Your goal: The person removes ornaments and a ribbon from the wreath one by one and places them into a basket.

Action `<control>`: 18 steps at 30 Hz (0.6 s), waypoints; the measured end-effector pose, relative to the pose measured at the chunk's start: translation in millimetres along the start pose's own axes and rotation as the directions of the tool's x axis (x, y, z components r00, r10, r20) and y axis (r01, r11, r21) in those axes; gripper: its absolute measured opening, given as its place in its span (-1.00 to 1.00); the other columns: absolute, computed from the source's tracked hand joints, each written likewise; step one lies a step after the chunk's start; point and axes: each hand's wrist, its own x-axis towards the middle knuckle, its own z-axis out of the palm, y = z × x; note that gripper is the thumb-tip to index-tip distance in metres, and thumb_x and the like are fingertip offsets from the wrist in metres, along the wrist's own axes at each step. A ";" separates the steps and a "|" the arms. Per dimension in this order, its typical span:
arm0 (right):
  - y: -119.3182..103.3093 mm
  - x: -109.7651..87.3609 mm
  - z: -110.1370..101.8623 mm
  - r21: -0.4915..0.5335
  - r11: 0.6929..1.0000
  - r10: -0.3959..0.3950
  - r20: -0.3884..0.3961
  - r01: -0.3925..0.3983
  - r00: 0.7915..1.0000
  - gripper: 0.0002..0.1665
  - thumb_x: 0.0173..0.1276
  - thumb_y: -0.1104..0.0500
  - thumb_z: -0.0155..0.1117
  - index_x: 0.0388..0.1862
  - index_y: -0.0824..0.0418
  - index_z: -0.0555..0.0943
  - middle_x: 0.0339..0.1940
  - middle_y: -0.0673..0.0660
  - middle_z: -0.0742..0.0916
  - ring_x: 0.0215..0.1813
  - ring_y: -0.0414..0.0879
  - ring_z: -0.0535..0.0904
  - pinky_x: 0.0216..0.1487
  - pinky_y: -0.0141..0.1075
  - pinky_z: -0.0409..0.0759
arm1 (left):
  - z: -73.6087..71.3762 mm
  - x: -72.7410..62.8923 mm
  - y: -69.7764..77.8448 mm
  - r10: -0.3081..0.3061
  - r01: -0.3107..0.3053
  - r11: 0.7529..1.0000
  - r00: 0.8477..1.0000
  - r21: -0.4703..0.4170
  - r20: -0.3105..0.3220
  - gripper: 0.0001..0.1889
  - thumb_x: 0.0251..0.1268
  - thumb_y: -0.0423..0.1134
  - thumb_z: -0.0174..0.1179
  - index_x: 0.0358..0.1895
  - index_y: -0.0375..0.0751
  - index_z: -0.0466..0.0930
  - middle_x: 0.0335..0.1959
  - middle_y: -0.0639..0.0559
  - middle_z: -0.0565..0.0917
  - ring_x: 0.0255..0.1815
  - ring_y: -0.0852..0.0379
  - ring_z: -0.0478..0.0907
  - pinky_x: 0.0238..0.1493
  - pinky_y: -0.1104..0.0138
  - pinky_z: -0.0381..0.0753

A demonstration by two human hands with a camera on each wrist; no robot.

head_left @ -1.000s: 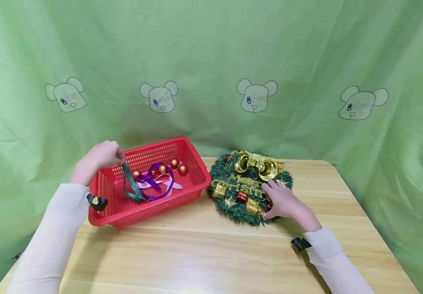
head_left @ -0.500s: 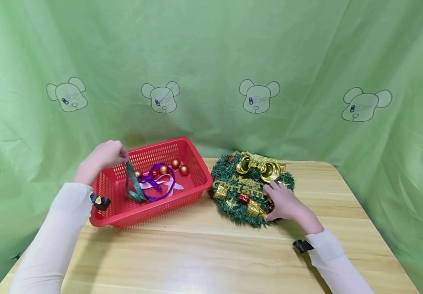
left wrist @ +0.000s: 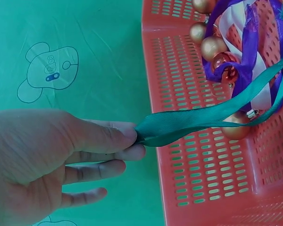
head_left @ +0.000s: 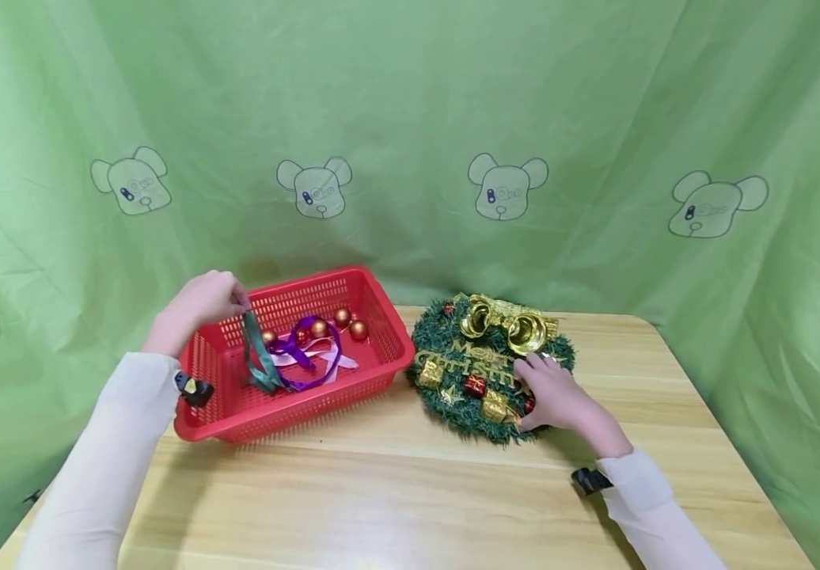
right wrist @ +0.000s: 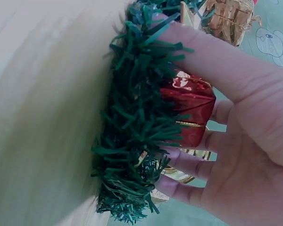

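Observation:
My left hand (head_left: pixel 199 309) pinches one end of a green ribbon (left wrist: pixel 179 125) between thumb and forefinger, above the left end of a red basket (head_left: pixel 303 407). The other fingers stand apart from it. From there the ribbon hangs down into the basket. At the right, my right hand (head_left: pixel 563 402) rests on a green Christmas wreath (head_left: pixel 427 332), fingers spread. In the right wrist view its thumb and fingertips press into the tinsel on either side of a shiny red gift box (right wrist: pixel 191 106). Gold bells (head_left: pixel 524 332) sit on the wreath's far side.
Inside the basket lie a purple ribbon (head_left: pixel 335 348), a pale pink ribbon (head_left: pixel 344 362) and several gold and red balls (head_left: pixel 358 330). Basket and wreath stand side by side on a wooden table (head_left: pixel 396 491). A green curtain (head_left: pixel 410 119) hangs behind.
My left hand has shifted very slightly to the right and up, with the green ribbon still pinched. The right hand stays on the wreath; the head view has drifted a little.

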 end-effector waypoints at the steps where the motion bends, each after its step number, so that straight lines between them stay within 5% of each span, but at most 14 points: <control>1: -0.3 0.3 0.5 0.001 1.000 -0.002 -0.003 0.002 1.000 -0.15 -0.33 -0.04 0.80 -0.12 0.17 0.46 -0.14 0.11 0.51 -0.14 0.05 0.43 -0.14 0.05 0.49 | -0.1 -0.5 -0.2 -0.003 0.003 1.000 1.000 0.003 0.000 -0.94 0.22 -0.37 0.34 -0.34 -0.24 0.80 -0.38 -0.08 0.79 -0.31 -0.06 0.71 -0.10 -0.03 0.68; 18: -2.2 -1.6 -0.8 0.011 1.000 0.000 0.000 0.000 1.000 -0.15 -0.31 -0.03 0.80 -0.10 0.18 0.47 -0.06 0.17 0.54 0.17 0.43 0.48 0.05 0.34 0.51 | -1.5 1.7 6.0 -0.002 0.000 0.999 0.999 0.035 0.043 -0.94 0.20 -0.37 0.35 -0.39 -0.19 0.79 -0.42 -0.03 0.78 -0.35 -0.02 0.69 -0.15 -0.01 0.68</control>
